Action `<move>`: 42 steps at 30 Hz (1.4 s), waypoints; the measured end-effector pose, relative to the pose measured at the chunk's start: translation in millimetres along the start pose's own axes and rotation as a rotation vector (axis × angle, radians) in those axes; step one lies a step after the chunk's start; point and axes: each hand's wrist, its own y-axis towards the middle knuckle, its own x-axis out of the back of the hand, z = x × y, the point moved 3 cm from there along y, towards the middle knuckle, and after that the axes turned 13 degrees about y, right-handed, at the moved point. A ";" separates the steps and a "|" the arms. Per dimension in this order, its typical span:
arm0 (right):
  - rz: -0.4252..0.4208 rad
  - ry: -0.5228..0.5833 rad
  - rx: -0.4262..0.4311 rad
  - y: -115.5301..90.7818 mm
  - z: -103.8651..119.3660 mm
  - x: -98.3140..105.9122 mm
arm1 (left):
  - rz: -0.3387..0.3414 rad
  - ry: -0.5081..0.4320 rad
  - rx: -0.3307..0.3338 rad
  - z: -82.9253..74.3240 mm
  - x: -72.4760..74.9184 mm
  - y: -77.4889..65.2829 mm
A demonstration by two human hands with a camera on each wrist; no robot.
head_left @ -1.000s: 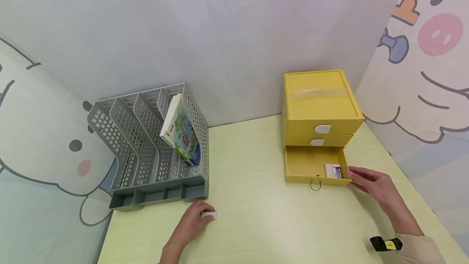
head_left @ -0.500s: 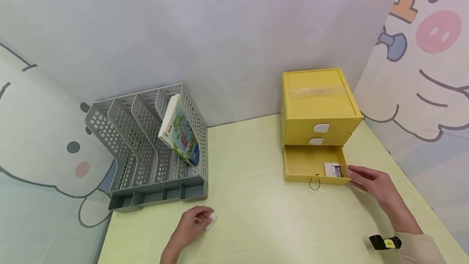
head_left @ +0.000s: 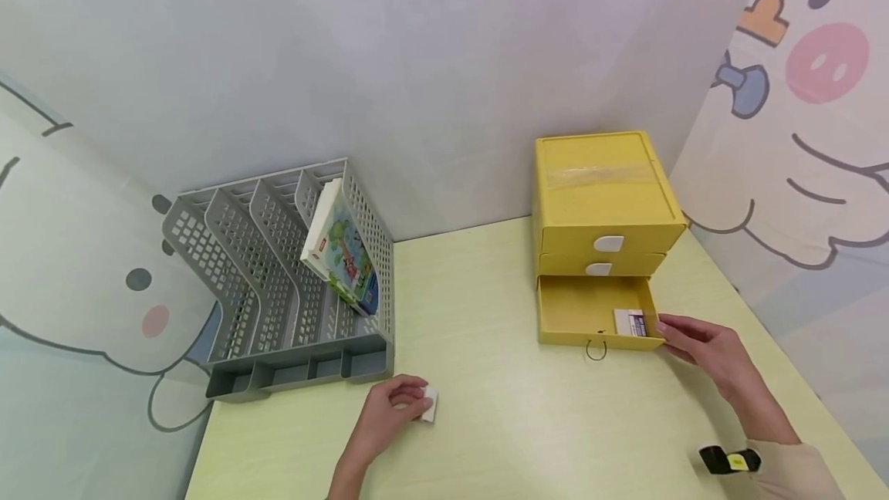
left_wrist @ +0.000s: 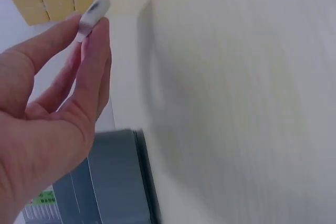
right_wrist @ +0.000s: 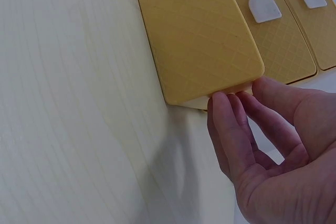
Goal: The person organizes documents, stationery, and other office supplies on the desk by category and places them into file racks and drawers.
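Note:
In the head view my left hand [head_left: 386, 417] is raised over the table near the grey rack's front. Between thumb and fingertips it pinches a small white eraser [left_wrist: 93, 17], rounded at one end and marked with a dark smudge. My right hand [head_left: 708, 349] holds the right side of the pulled-out yellow drawer [head_left: 572, 303], near its front corner. In the right wrist view the thumb is at the drawer's upper edge and the fingers lie along its side. Inside the drawer, near the right wall, lies a white block eraser with a printed sleeve [head_left: 630, 322].
The yellow drawer cabinet [head_left: 604, 184] stands against the back wall, its two upper drawers closed. A dark wire loop [head_left: 596, 350] hangs on the lowest drawer's front. At the left a grey perforated file rack [head_left: 278, 292] holds picture books [head_left: 347, 257] in its right slot.
My left hand has turned the white eraser and carried it a little to the right. My right hand keeps its place at the drawer.

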 end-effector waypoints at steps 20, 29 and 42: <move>0.003 -0.012 0.002 2.2 2.3 -2.5 | -0.004 -0.243 -0.084 -74.3 -47.1 50.4; -0.006 -0.021 0.001 1.8 2.2 -0.8 | -0.017 -0.288 -0.098 -110.5 -64.5 76.7; 0.001 -0.020 0.006 1.3 -1.0 0.1 | 0.030 -0.360 -0.119 -162.3 -111.2 109.2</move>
